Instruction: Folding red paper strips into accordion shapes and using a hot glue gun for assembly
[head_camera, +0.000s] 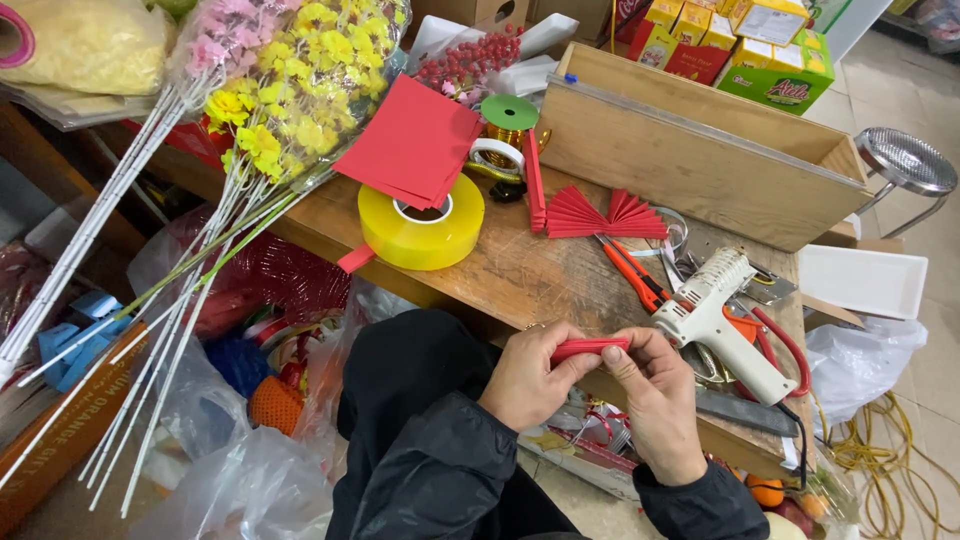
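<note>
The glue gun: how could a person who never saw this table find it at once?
Start at the long wooden box along the table's far side. In front of it, near the right end, lies the glue gun, just beside the right hand. It is the only white, pistol-shaped tool; the scissors next to it have orange handles.

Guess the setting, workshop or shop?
Likely a craft bench in a small shop. Both hands fold red paper over a wooden table with a glue gun, tape roll and fake flowers.
</note>
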